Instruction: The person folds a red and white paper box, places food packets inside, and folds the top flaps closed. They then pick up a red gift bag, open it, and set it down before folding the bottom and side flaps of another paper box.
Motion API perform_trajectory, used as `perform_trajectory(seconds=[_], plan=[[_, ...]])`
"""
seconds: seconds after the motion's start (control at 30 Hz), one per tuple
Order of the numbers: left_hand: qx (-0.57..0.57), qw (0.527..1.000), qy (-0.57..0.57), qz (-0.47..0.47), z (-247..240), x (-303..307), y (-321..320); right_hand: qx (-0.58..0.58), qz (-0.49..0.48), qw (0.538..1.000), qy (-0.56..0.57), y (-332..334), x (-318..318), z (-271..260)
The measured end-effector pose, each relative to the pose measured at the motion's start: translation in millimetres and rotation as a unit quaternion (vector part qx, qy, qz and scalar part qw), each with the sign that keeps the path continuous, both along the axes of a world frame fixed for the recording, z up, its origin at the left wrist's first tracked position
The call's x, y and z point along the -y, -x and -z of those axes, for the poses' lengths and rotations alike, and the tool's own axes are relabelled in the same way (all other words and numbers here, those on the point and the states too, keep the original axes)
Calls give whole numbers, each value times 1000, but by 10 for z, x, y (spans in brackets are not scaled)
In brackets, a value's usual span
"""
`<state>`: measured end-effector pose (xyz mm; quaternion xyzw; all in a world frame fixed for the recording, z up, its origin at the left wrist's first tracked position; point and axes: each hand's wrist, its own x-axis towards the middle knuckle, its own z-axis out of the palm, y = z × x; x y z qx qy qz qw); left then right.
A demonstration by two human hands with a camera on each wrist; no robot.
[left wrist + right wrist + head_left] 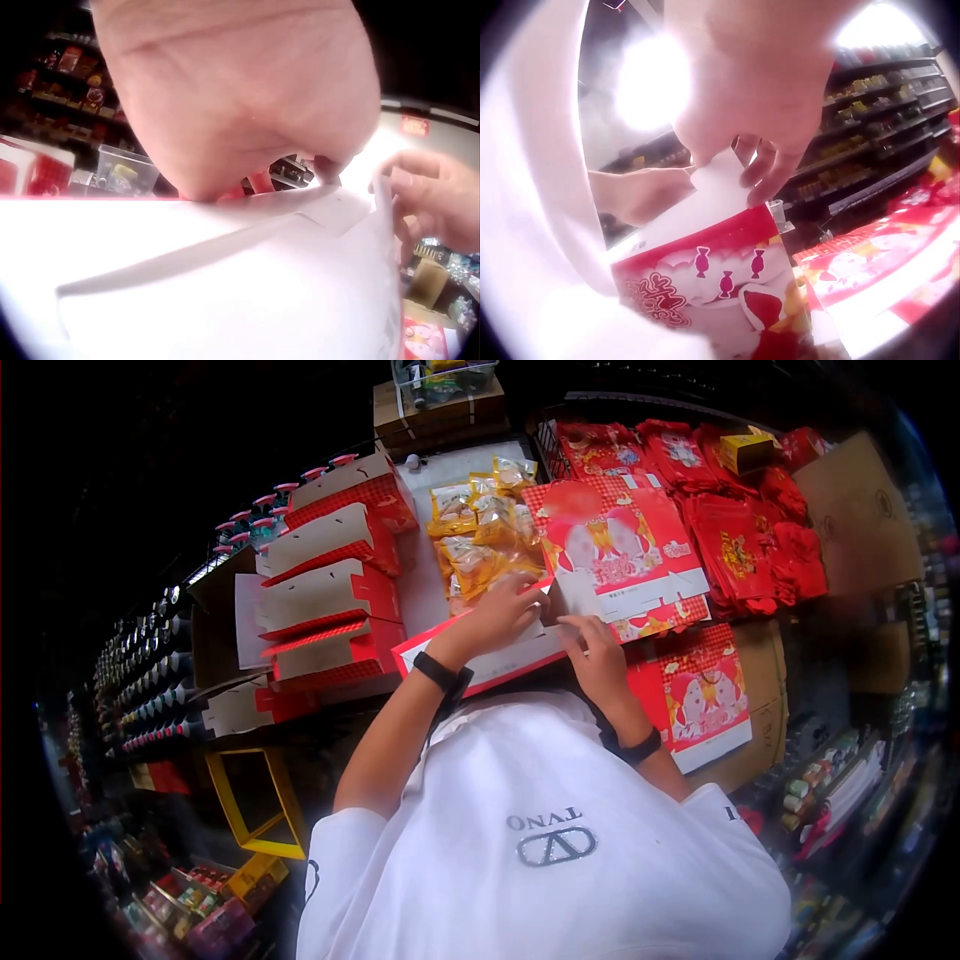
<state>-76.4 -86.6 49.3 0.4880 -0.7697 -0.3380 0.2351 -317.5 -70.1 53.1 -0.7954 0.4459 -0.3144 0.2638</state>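
Observation:
A red and white printed carton (pixel 500 661) lies in front of the person's white shirt. The left hand (pixel 510 608) is at its upper edge with bent fingers; in the left wrist view the palm (pixel 247 97) hangs over the white board (pixel 225 277), fingertips hidden behind it. The right hand (pixel 596 650) pinches a white flap at the carton's right end. In the right wrist view, the right hand (pixel 757 112) has thumb and fingers on the white flap (pixel 724 187) above the printed red side (pixel 720 285), with the left hand (pixel 641 195) beyond.
Several red and white open cartons (pixel 330 595) stand in a row at left. Yellow-wrapped packets (pixel 480 530) lie behind the hands. Flat printed sheets (pixel 625 545) and red bags (pixel 740 550) are at right. A brown box (pixel 440 415) stands at the back, a yellow frame (pixel 255 800) at lower left.

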Motion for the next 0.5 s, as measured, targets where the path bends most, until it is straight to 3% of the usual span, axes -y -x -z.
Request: perform_trajectory(seconds=[0.07,0.17,0.2,0.3,0.4,0.5], plan=[[-30,999,34,-25,-18,-12,20,120,96,984,-90,-51,-84,3],[7,1000,1,-16,-178,-52,0,124,182,963,-156,-122,-79,-170],[33,999,-25,-6,-243,-70,-6,93,172,972,-130,-115,-57,-187],[-29,996,80,-27,-171,-85,38,-5,84,996,29,-24,29,-81],[-29,994,97,-31,-131,-79,49,158,68,985,-14,-135,101,112],[-10,994,94,-49,-178,-117,81,285,59,931,-221,-117,228,297]])
